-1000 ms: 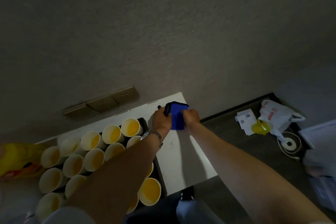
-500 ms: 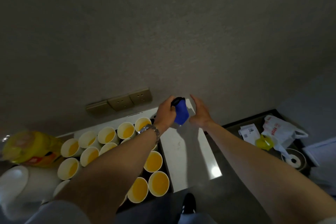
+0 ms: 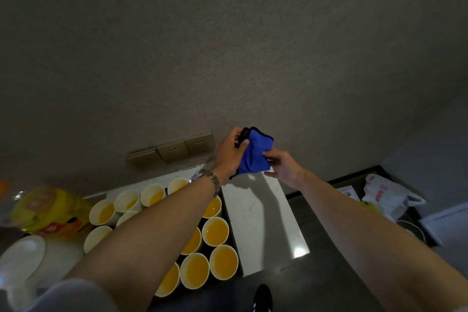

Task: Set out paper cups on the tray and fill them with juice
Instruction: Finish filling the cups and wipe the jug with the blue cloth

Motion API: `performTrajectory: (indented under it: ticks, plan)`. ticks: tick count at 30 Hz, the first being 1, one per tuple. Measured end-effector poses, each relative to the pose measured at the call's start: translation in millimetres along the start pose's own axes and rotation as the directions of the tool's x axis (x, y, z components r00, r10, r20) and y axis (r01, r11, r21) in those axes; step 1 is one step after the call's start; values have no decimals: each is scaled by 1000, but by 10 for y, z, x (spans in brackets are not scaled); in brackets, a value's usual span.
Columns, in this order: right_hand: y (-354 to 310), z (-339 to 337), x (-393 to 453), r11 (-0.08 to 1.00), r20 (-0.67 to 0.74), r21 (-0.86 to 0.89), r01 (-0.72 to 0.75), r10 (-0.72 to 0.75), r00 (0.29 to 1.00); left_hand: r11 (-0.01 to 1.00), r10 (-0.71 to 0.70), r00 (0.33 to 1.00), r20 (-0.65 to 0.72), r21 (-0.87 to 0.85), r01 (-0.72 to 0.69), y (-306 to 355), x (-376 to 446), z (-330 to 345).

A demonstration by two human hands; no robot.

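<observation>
Both hands (image 3: 253, 157) gripping blue cloth (image 3: 255, 154), above filled paper cups (image 3: 217, 232)

Blue cloth (image 3: 255, 153): raised off the counter; right hand (image 3: 281, 166), open earlier, now pinches it beside the left hand's (image 3: 229, 153) grip.

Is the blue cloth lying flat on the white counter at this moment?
No. The blue cloth is lifted above the white counter, bunched between the left hand and the right hand.

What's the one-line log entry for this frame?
left hand: grips blue cloth | right hand: pinches its edge | paper cups: juice-filled, in tray
</observation>
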State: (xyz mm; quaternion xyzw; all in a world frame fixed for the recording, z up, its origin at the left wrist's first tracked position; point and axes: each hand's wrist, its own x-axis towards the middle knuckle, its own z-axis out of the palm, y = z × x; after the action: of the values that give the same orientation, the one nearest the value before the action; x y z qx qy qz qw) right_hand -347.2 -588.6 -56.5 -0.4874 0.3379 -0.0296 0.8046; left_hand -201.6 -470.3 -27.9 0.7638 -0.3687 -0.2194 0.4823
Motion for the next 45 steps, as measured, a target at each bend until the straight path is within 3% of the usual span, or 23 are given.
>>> performTrajectory:
  ticks: [3,6,10,12,15,17,20,23,26,28,31,34,39,43,45]
  plan:
    - [-49,26,7,999,-72,-2,43,-44,996,998,55,998,-28,37,-54,-29,5,-32]
    - [-71,53,49,978,-141,-125,168,-186,972,990,91,993,-69,119,-82,-59,15,-53]
    - [-149,108,65,936,-210,-178,304,-338,917,994,-84,996,-30,65,86,-76,24,-54]
    - [-197,138,77,874,-183,-365,322,-407,895,987,-159,987,32,-6,159,-72,24,-61]
    - [-211,154,119,672,12,-640,373,-477,879,970,-219,966,137,-76,230,-62,3,-37]
    - [-260,187,63,639,95,-663,390,-444,891,961,-229,951,207,-106,255,-81,5,-25]
    - [-334,168,-46,711,124,-617,339,-337,933,945,-247,915,318,-128,300,-91,-31,-28]
    - [-260,71,-90,738,129,-657,153,-91,988,936,-277,923,266,-142,322,-123,-102,1]
    - [-14,-116,-48,605,102,-796,-31,183,978,919,-331,927,174,-161,359,-204,-150,55]
    - [134,-226,-4,509,65,-857,-77,255,965,928,-358,931,64,-85,363,-267,-161,62]
    - [174,-348,56,487,-8,-869,-90,167,986,928,-368,925,-94,31,372,-309,-179,41]
    - [160,-466,153,528,-128,-839,-131,42,991,885,-424,896,-134,149,441,-397,-191,46]
    - [286,-521,163,431,-200,-892,-136,-108,974,782,-535,839,-99,317,537,-505,-332,163]
    - [551,-430,182,202,-113,-977,-64,-244,963,802,-432,901,37,472,366,-482,-428,386]
    - [680,-327,185,136,-67,-990,-27,-297,952,790,-415,897,149,548,274,-483,-490,564]
